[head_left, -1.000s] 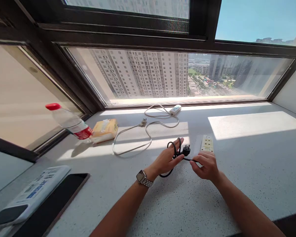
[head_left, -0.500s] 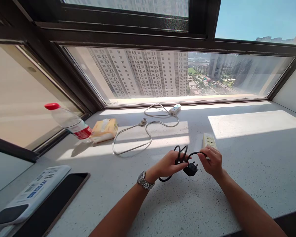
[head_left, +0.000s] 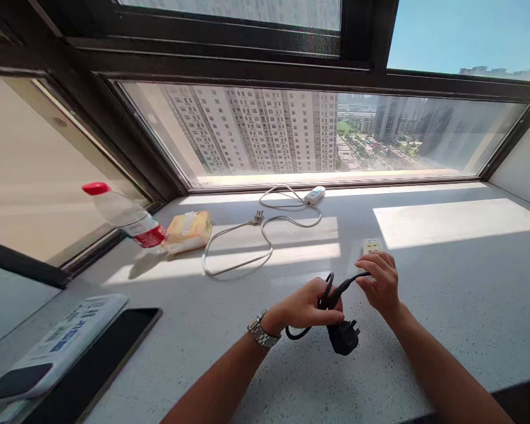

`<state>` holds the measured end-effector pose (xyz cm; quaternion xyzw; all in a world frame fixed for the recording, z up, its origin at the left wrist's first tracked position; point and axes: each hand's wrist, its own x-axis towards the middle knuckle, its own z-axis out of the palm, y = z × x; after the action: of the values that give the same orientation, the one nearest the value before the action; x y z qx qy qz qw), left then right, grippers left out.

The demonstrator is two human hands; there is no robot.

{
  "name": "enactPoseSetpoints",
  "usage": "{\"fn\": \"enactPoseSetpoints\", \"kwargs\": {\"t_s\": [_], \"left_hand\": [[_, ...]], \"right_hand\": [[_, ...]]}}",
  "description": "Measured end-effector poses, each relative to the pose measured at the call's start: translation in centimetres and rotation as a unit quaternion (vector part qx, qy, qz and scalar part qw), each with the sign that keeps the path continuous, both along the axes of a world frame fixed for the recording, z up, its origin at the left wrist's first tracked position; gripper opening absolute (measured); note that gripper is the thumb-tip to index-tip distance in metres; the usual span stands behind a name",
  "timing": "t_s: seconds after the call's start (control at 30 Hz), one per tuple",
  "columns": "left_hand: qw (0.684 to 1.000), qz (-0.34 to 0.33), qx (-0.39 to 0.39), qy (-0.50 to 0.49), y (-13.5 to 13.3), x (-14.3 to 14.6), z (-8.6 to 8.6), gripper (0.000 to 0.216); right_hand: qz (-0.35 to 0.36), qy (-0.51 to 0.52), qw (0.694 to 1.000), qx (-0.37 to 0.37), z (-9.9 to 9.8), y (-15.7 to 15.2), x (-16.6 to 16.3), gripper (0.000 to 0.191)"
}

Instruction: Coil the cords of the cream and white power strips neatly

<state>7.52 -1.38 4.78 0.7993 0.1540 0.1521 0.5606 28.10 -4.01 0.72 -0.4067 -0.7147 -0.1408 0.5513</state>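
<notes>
My left hand, with a metal watch at the wrist, is closed around looped black cable. A black plug with its prongs showing hangs just below my left thumb. My right hand pinches a stretch of the same cable between thumb and fingers, to the right of the loops. Behind my right fingers lies a cream power strip, its near part covered by the hand. Whether the black cable joins that strip is hidden.
A white extension cord with its plug and socket block lies toward the window. On the left stand a red-capped bottle and a tissue pack. A dark tablet and a white box lie near left.
The black plug has dropped slightly lower and toward me. My left hand has gathered the cable loops closer together. My right hand still pinches the cable and now covers more of the strip.
</notes>
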Motion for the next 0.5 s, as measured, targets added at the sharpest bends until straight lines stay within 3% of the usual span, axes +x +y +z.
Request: {"fn": "enactPoseSetpoints", "kwargs": {"t_s": [0.17,0.33,0.5], "left_hand": [[0.993,0.015,-0.066,-0.096,-0.4,-0.3,1.4,0.036],[0.971,0.074,-0.126,-0.191,-0.9,-1.3,2.9,0.040],[0.971,0.083,-0.111,-0.193,-1.0,-2.2,3.7,0.035]], "right_hand": [[-0.024,0.006,1.000,0.010,0.1,0.0,0.1,0.029],[-0.035,0.036,0.999,0.012,-0.1,0.1,0.0,0.055],[0.045,0.074,0.994,-0.072,-0.8,-0.1,-0.6,0.062]]}}
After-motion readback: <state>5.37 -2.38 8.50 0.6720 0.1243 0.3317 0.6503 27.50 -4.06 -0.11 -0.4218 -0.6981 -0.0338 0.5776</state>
